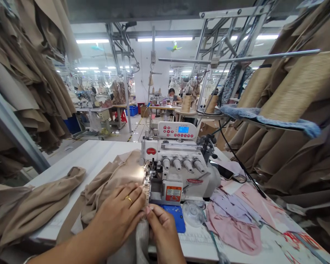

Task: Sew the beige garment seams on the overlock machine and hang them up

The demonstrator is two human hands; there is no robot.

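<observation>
Beige fabric [119, 172], beneath the left hand [123, 205], pinched by right hand [162, 223]

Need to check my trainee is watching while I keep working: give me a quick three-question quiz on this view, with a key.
1. Which hand wears the gold ring and rests on the tan fabric?
2. True or false: the display on the overlock sewing machine is lit.
3. In this view, on which side of the machine does the pink fabric lie? A) left B) right C) behind

Key: 1. The left hand. 2. True. 3. B.
</observation>
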